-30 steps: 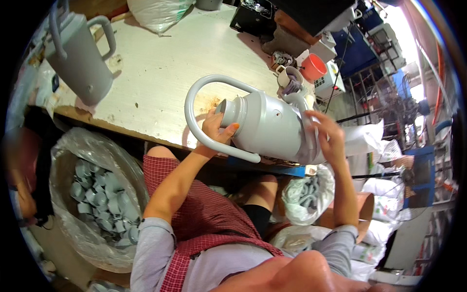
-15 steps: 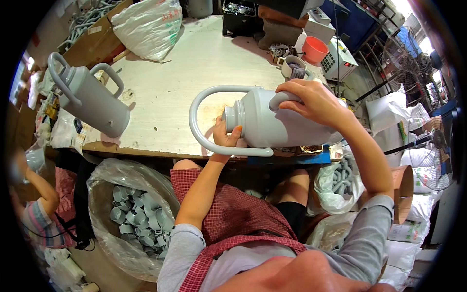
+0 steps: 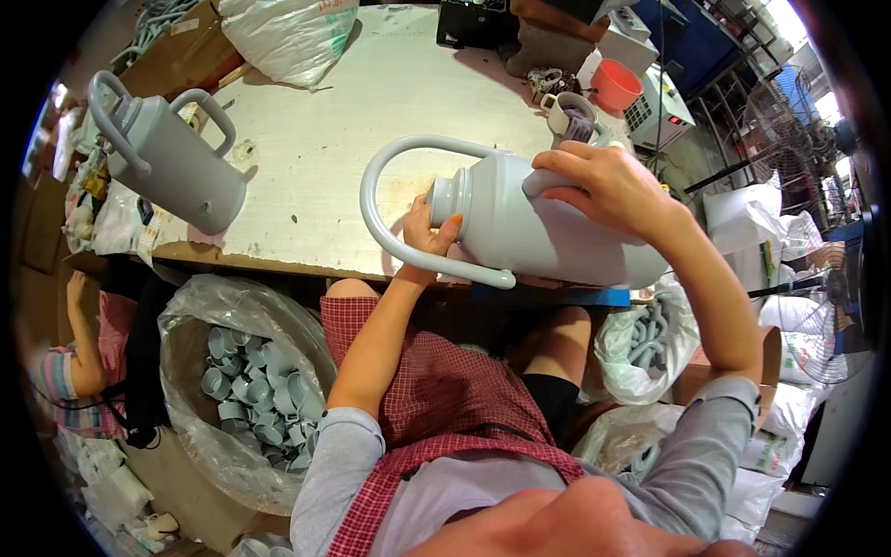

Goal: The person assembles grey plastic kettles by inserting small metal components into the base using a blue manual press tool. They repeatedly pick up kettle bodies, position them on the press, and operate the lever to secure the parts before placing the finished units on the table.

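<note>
A pale grey plastic jug (image 3: 557, 232) with a narrow stepped neck lies on its side at the table's front edge, its neck toward the left. My left hand (image 3: 430, 230) is closed around the neck, thumb on the near side, inside the large grey bail handle (image 3: 373, 176) that loops out to the left. My right hand (image 3: 608, 183) grips the jug's side handle from above, covering most of that handle. A second grey jug (image 3: 176, 162) with a similar bail and a side handle stands on the table at the left, apart from both hands.
The white table (image 3: 306, 158) carries a white plastic bag (image 3: 288, 37), a cup (image 3: 560, 113) and a red bowl (image 3: 615, 85). Below it sit a lined bag of grey rings (image 3: 260, 390) and a bag of grey handles (image 3: 650, 339). A fan (image 3: 807, 316) stands right; a co-worker's arm (image 3: 85, 339) shows left.
The jug's base end has swung a little toward me, while both hands keep their grip. The whole view has shifted slightly. At the left, the co-worker's arm has moved.
</note>
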`<state>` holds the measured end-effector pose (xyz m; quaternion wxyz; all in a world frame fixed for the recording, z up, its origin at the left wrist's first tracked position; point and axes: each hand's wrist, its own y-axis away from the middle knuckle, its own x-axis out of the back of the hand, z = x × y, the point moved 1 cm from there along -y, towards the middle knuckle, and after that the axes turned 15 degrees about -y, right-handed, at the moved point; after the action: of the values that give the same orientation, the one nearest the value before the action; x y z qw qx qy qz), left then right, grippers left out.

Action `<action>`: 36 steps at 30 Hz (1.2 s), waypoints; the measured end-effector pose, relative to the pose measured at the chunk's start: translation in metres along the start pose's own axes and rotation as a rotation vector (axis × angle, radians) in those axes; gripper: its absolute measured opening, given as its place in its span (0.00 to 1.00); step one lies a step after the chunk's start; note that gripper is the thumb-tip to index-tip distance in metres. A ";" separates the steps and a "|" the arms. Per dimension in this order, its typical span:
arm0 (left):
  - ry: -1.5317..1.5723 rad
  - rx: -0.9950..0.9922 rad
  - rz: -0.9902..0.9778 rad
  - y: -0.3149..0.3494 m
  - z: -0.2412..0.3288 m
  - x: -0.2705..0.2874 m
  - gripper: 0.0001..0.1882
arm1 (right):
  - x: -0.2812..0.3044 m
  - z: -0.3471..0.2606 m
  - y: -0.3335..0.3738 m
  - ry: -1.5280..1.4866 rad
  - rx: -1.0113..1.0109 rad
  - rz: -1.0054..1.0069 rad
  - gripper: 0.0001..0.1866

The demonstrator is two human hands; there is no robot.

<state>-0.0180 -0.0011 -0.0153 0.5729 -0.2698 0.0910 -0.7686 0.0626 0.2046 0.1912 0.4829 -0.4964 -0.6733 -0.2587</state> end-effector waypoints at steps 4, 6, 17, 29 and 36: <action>0.014 -0.007 0.056 0.000 -0.007 -0.004 0.24 | 0.004 0.004 -0.005 -0.028 0.016 -0.038 0.15; -0.001 -0.059 0.055 -0.001 -0.007 -0.003 0.24 | 0.003 0.004 -0.005 -0.032 0.004 -0.061 0.15; -0.078 -0.046 -0.079 0.005 -0.014 0.003 0.30 | -0.001 0.008 -0.006 -0.038 0.011 -0.050 0.14; 0.018 -0.109 0.115 0.009 -0.031 -0.018 0.25 | -0.008 0.011 -0.002 0.070 -0.007 0.012 0.15; 0.192 0.297 0.328 0.004 0.006 -0.007 0.27 | 0.007 0.008 -0.029 0.325 0.380 0.118 0.23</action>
<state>-0.0096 0.0048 -0.0141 0.7121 -0.0899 0.0737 -0.6924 0.0321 0.2035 0.1978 0.6838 -0.3871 -0.5932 -0.1753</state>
